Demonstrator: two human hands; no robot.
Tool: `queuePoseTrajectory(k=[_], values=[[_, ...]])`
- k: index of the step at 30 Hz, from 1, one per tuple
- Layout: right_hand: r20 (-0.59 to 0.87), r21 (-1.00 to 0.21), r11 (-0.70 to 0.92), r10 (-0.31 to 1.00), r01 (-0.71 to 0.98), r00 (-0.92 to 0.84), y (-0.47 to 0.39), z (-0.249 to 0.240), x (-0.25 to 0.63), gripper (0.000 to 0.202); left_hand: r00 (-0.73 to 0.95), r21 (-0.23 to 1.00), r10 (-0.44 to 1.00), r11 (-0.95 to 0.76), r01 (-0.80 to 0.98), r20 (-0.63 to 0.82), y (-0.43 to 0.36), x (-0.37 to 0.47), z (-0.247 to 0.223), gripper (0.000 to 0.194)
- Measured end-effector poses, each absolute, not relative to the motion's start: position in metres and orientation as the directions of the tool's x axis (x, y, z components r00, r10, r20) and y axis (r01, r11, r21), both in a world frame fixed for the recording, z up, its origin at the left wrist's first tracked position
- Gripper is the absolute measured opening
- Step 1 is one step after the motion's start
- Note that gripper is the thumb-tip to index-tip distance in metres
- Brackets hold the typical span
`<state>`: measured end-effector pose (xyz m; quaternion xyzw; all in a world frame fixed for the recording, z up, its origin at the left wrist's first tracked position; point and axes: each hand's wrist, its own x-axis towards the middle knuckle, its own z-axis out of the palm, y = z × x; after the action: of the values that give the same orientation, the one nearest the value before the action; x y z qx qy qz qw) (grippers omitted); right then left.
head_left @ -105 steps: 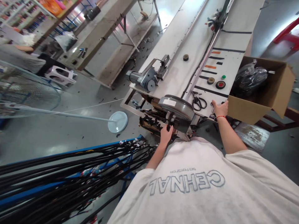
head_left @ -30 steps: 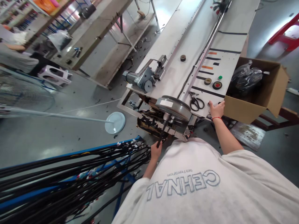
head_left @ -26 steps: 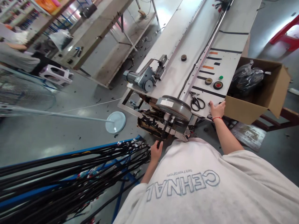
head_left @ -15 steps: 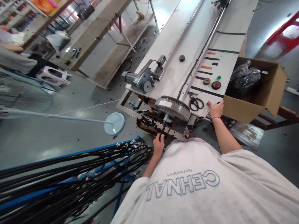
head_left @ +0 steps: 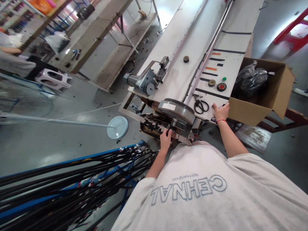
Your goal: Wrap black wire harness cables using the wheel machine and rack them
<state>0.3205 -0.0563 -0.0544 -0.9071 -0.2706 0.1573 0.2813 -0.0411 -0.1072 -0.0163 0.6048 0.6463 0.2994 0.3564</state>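
Observation:
My left hand [head_left: 165,140] is wrapped round the black handle [head_left: 169,131] of a crank, just in front of a large grey metal wheel [head_left: 176,112] at the end of the long white bench. On the near right corner of that bench top rests my right hand [head_left: 221,112], thumb and fingers apart. A pair of black-handled scissors [head_left: 201,106] lies to its left. Beyond it are a tape roll [head_left: 221,87] with something red in its centre, a tan-sided tape roll [head_left: 212,83] and a small green object [head_left: 224,78].
An open cardboard box [head_left: 252,110] holding a clear plastic bag stands right of the bench. A motor unit [head_left: 146,83] sits at the bench's left edge. Many black cables [head_left: 72,189] hang on a blue rack at lower left. A person's sleeve [head_left: 16,64] shows at far left.
My left hand has moved up and slightly right with the crank handle. My right hand stays at the bench corner. The view has shifted slightly.

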Motion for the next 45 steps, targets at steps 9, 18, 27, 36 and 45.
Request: queuePoseTrajectory(k=[9, 18, 27, 36, 45], values=[[-0.099, -0.578, -0.695, 0.579, 0.427, 0.809, -0.057, -0.056, 0.320, 0.102, 0.012, 0.788, 0.992, 0.090, 0.609, -0.123, -0.119, -0.049, -0.021, 0.041], [-0.068, -0.614, -0.667, 0.576, 0.421, 0.815, -0.058, -0.060, 0.323, 0.101, 0.042, 0.840, 0.983, 0.130, 0.527, -0.178, -0.136, -0.054, -0.036, 0.047], [-0.114, -0.568, -0.694, 0.598, 0.442, 0.793, -0.055, -0.061, 0.331, 0.104, 0.169, 0.843, 0.916, 0.246, 0.479, -0.364, -0.160, -0.102, -0.014, 0.051], [-0.110, -0.559, -0.695, 0.602, 0.451, 0.791, -0.053, -0.065, 0.339, 0.103, 0.506, 0.623, 0.531, 0.782, 0.017, -0.680, -0.163, -0.101, 0.021, 0.058], [-0.114, -0.577, -0.693, 0.593, 0.433, 0.797, -0.052, -0.059, 0.336, 0.103, 0.387, 0.822, 0.729, 0.536, 0.191, -0.565, -0.171, -0.082, 0.011, 0.059]])
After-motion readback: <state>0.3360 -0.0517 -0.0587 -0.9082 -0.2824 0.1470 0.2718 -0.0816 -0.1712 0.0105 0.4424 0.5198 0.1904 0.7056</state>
